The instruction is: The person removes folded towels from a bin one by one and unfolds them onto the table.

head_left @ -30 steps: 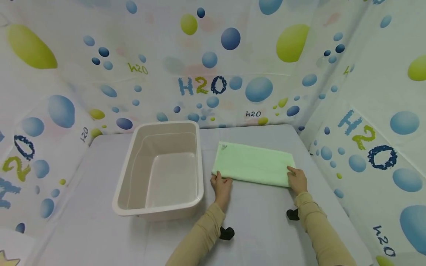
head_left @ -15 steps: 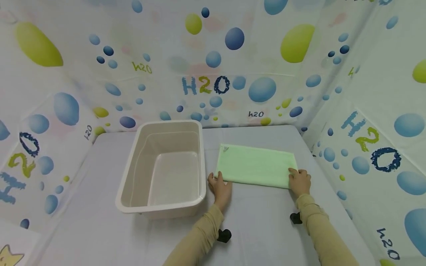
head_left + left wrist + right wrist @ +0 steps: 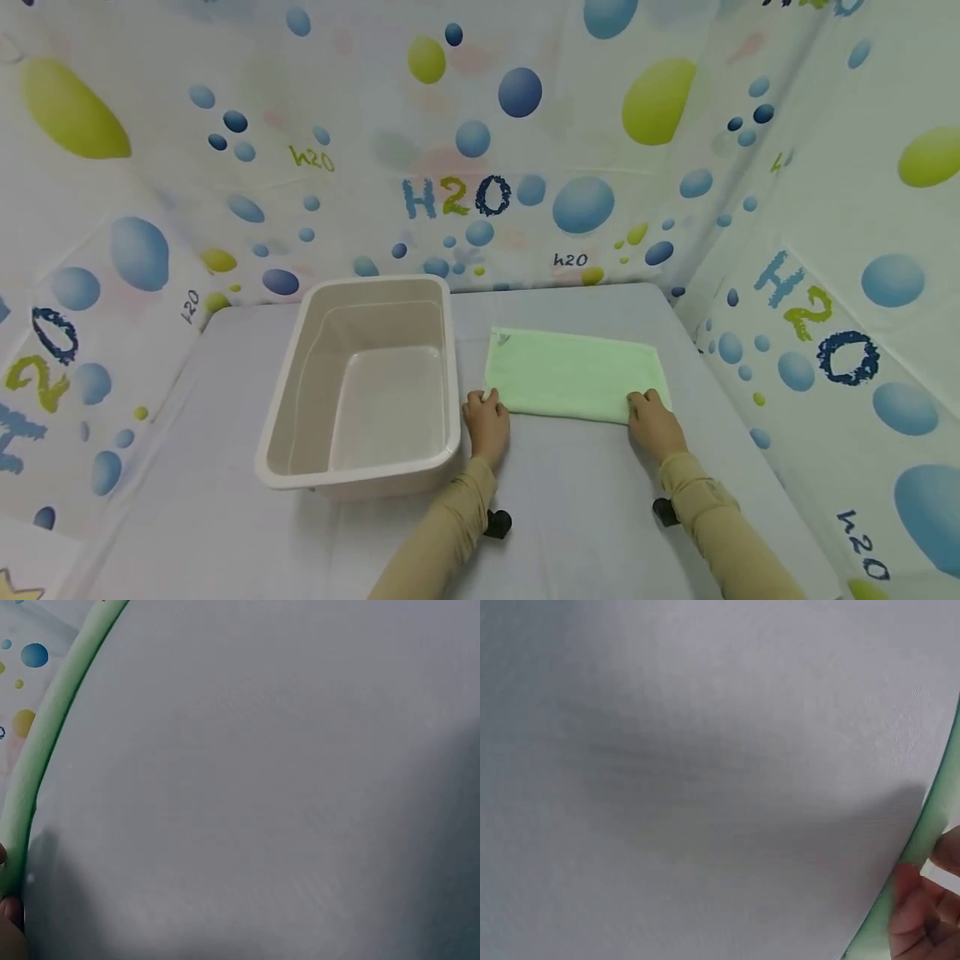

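A folded light-green towel (image 3: 572, 372) lies flat on the white-covered table, with a small grey tag at its far left corner. At its near left corner my left hand (image 3: 488, 425) pinches the edge; in the left wrist view a fingertip and the thumb (image 3: 10, 909) show on either side of the towel's edge (image 3: 37, 761). My right hand (image 3: 656, 423) grips the near edge a little in from the right corner. Thumb and fingers (image 3: 911, 900) bend round the green edge (image 3: 930, 825) in the right wrist view. The towel's underside is hidden.
A beige plastic basin (image 3: 360, 480) stands left of the towel, its right wall close beside my left hand. Fabric with blue and green bubbles (image 3: 583, 205) hangs behind and along both sides of the table. Black wrist pieces (image 3: 498, 524) show under the sleeves.
My right hand has slid left along the near edge, away from the right corner. The left hand has shifted slightly and its fingers have closed at the corner. The towel stays nearly in place.
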`<move>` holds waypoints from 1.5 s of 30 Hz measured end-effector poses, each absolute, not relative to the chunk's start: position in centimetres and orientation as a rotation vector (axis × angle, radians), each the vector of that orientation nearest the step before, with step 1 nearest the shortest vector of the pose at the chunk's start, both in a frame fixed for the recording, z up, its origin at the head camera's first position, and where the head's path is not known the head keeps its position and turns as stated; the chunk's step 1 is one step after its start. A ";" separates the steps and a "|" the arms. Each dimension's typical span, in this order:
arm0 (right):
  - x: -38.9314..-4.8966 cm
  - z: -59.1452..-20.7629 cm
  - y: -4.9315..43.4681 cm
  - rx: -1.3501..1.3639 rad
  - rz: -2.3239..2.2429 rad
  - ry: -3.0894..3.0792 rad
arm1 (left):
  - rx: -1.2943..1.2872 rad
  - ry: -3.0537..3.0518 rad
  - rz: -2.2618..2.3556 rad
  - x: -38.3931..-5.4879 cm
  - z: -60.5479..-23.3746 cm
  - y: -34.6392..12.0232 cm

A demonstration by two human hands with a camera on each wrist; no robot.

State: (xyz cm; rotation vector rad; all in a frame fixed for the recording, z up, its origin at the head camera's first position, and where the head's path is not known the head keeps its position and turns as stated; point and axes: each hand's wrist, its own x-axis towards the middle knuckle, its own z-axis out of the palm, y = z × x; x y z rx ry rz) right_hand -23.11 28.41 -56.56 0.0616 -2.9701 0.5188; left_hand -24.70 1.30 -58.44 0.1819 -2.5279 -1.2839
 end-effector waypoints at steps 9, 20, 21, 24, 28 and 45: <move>-23.0 -57.0 27.8 0.002 0.386 -2.865 | -0.020 -2.487 -0.965 -23.9 -58.7 0.8; -24.8 -57.5 27.5 -0.004 0.392 -2.849 | -0.069 -2.618 -0.958 -22.1 -57.9 -0.2; -25.0 -57.4 27.6 -0.001 0.399 -2.853 | -0.070 -2.633 -0.965 -21.9 -57.7 -0.2; -25.7 -57.2 27.8 -0.005 0.422 -2.882 | -0.079 -2.674 -0.951 -21.5 -57.6 -0.2; -26.5 -57.0 28.3 0.006 0.451 -2.939 | -0.145 -2.716 -0.921 -20.7 -57.5 0.0; -27.3 -55.4 27.8 0.097 0.570 -3.172 | 0.007 -2.738 -1.105 -20.7 -57.2 0.2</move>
